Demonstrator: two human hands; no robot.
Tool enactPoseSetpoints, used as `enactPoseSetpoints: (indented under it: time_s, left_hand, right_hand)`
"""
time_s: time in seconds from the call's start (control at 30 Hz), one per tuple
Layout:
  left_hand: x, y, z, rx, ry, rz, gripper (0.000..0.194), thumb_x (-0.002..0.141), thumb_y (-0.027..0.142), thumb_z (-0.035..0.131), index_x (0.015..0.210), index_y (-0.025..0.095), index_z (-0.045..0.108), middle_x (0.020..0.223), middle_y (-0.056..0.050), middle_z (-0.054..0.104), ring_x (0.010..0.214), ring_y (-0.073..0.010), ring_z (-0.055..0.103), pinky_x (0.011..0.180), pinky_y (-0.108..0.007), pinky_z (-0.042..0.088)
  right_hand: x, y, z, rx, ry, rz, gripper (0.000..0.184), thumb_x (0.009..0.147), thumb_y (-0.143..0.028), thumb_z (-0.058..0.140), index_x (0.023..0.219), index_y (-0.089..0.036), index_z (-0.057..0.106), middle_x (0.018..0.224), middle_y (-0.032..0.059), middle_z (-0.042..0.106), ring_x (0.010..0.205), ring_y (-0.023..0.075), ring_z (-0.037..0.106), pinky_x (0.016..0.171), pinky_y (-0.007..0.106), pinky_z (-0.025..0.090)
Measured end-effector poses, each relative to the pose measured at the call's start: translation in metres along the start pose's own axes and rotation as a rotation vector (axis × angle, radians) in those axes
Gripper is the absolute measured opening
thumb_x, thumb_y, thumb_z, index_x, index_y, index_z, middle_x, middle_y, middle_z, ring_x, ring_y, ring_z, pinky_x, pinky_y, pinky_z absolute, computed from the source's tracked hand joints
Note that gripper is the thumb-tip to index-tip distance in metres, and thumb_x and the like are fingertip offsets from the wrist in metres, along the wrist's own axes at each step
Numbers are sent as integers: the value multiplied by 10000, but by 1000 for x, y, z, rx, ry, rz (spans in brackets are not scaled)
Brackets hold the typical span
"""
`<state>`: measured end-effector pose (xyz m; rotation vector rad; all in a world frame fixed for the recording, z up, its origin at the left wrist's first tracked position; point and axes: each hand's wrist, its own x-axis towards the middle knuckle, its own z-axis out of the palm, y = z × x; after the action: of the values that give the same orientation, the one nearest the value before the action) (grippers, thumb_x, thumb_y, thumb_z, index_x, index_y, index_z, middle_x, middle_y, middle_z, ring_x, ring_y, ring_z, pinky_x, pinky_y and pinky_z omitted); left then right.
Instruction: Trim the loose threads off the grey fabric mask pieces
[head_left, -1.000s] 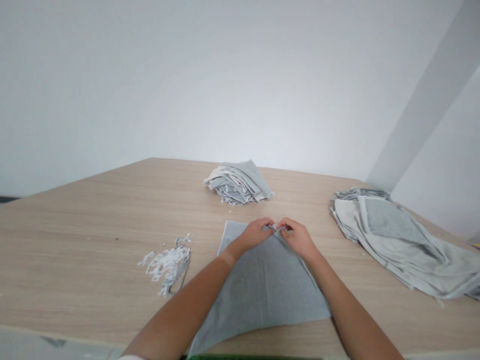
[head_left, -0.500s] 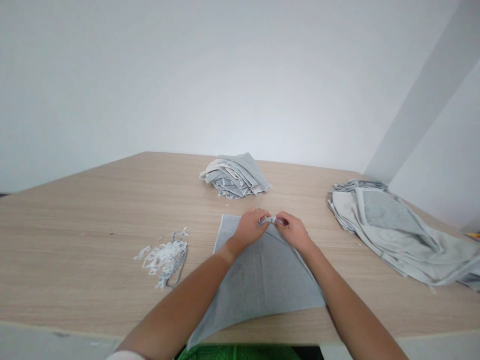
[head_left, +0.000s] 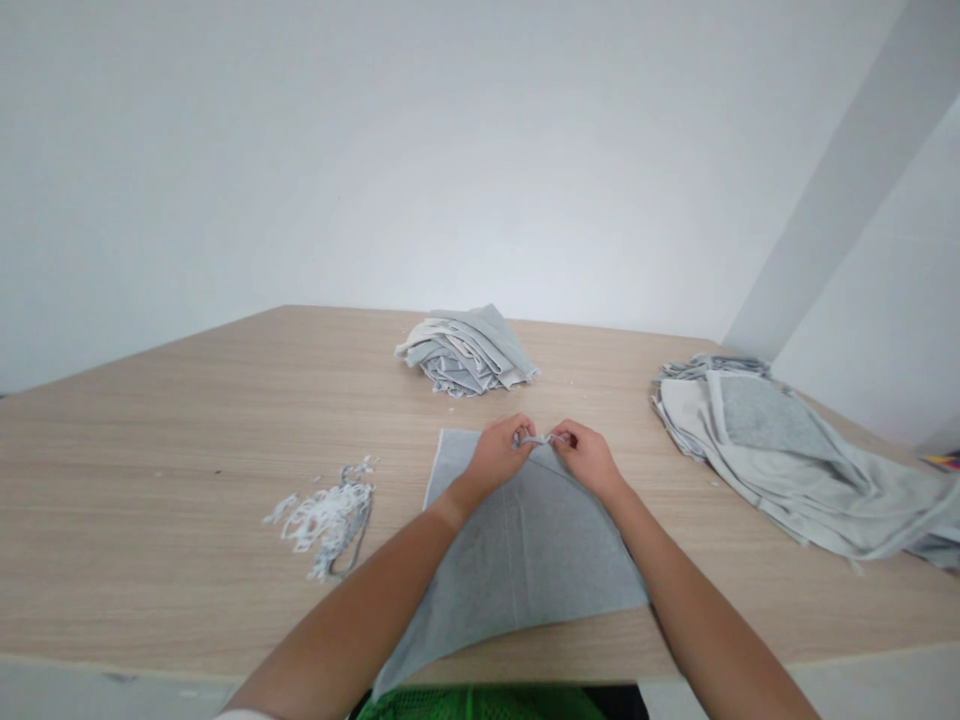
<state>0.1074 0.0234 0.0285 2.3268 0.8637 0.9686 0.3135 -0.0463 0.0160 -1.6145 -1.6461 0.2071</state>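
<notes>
A grey cloth [head_left: 525, 560] lies flat on the wooden table [head_left: 187, 470] in front of me, its near edge hanging over the table's front. My left hand [head_left: 498, 455] and my right hand [head_left: 587, 457] meet at the cloth's far edge. Both are closed in a pinch on a thin strip of fabric [head_left: 537, 439] stretched between their fingertips.
A folded stack of grey and cream cloths [head_left: 465, 352] sits at the back middle. A spread heap of grey cloths [head_left: 787, 460] lies on the right. A small pile of white and grey trimmings [head_left: 328, 515] lies to the left. Something green [head_left: 480, 703] shows below the table's front edge.
Both hands stay pinched at the cloth's far edge; the strip between them looks pulled a little longer. The view has shifted slightly.
</notes>
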Motion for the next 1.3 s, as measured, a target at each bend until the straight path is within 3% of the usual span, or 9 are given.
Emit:
enactPoseSetpoints:
  time_s: [0.17,0.37,0.6,0.77,0.9,1.1,1.2,1.3]
  left_hand:
    - [1,-1,3,-111,-80,19,185,854,323,680,1002,215,709,874,-13,681,853,-187,606,783,-289,461]
    - [1,-4,5,-224,-67,26,136,830,317,692,873,197,642,885,-14,677,887,-180,610,826,-281,469]
    - [5,-8,5,-298,-103,2,255,827,336,694,1019,177,749,907,-28,720,831,-175,604,775,-276,457]
    - [4,-6,7,-298,-112,-28,328,872,445,670,1012,169,778,744,4,646,720,-161,544,680,-268,409]
    - [3,-5,9,-296,-67,-17,301,879,428,667,1010,177,769,777,1,659,742,-160,555,693,-267,411]
    - [5,-9,10,-280,62,-50,253,872,389,668,985,188,772,867,-34,707,785,-175,563,725,-273,432]
    - [4,-9,12,-288,79,-60,263,877,399,665,991,186,769,828,-31,681,755,-170,538,697,-269,415]
    - [2,-9,14,-294,78,-66,258,877,388,665,1002,181,757,715,9,583,698,-154,493,651,-257,377]
  right_hand:
    - [0,2,-1,1,6,13,197,904,-338,585,947,-244,752,753,1,694,720,184,613,676,268,402]
    - [2,7,-2,-13,40,29,204,905,-338,572,951,-238,744,769,5,697,726,184,617,681,270,405]
    - [4,10,-3,-20,48,29,214,893,-327,558,950,-237,743,757,2,691,719,186,618,667,269,406]
    - [3,10,-4,-15,47,24,210,897,-326,558,947,-242,744,764,0,696,719,184,622,670,273,410]
    - [4,10,-4,-16,46,14,204,906,-331,563,948,-239,741,753,1,679,719,187,612,691,282,427]
    - [5,-3,-8,22,79,-192,372,852,-245,635,1217,-240,708,1149,70,711,1003,224,633,946,357,495]
    - [2,-15,-9,26,53,-281,320,867,-233,661,1181,-251,722,1168,74,709,1098,236,623,1020,379,478]
    - [0,-21,-6,29,51,-285,216,919,-316,687,1120,-254,739,1097,67,730,1075,234,635,1001,373,483]
